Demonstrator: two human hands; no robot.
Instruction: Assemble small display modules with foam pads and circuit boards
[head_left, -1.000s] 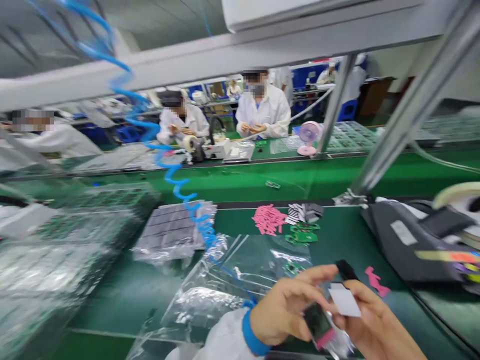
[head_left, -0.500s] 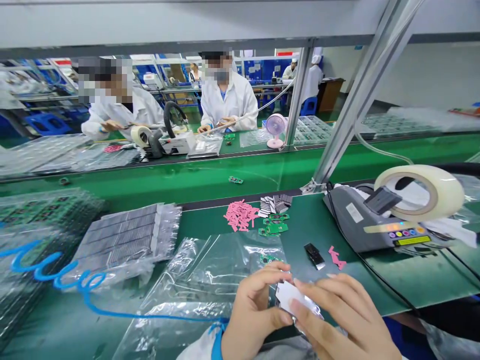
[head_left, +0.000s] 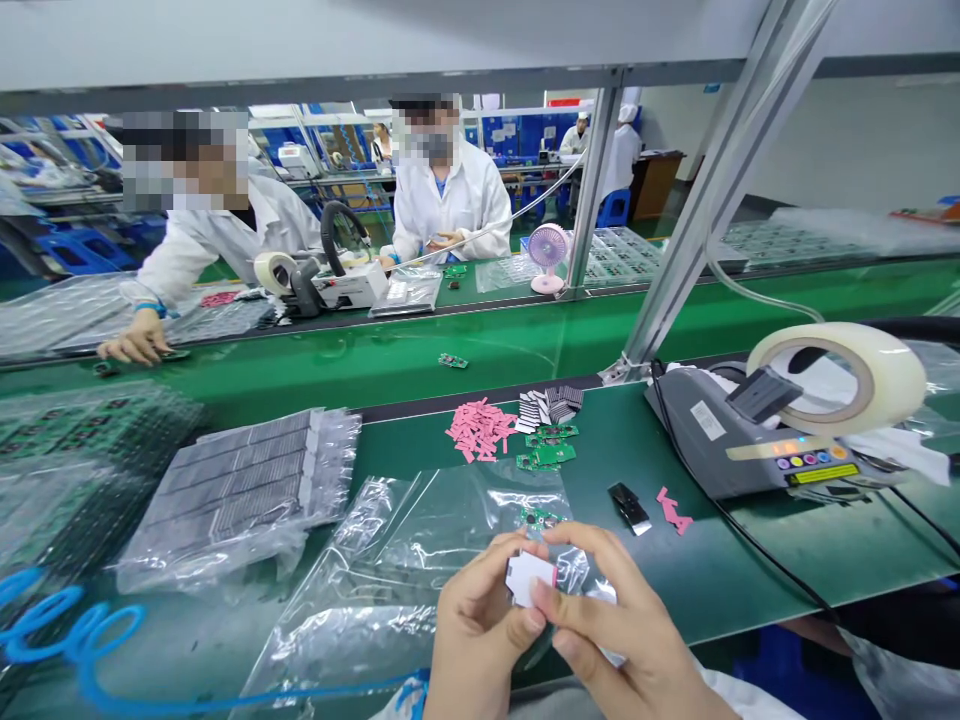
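Observation:
Between my two hands, over the near edge of the bench, is a small flat white piece [head_left: 524,578] with a dark mark at its left and a pink strip along its right edge. My left hand [head_left: 484,625] is closed around its left side, thumb below. The thumb and fingers of my right hand [head_left: 611,610] pinch it from the right; its underside is hidden. Just beyond my fingertips a green circuit board [head_left: 537,518] lies on a clear plastic sheet [head_left: 420,540]. A blue coiled cord [head_left: 225,703] leads to a band at my left wrist.
Pink strips [head_left: 480,430], striped pieces [head_left: 564,404] and green boards [head_left: 547,456] lie ahead. Black pieces [head_left: 628,508] and pink scraps [head_left: 674,511] sit rightward, before a tape dispenser [head_left: 705,430]. Bagged sheets [head_left: 247,480] lie left. A co-worker's hand [head_left: 139,338] reaches onto the green belt [head_left: 360,365].
My hands have shifted left with the white piece, and a pink strip now shows on its right edge. Across the bench, a co-worker's arm has reached out to the belt. The belt's board moved left.

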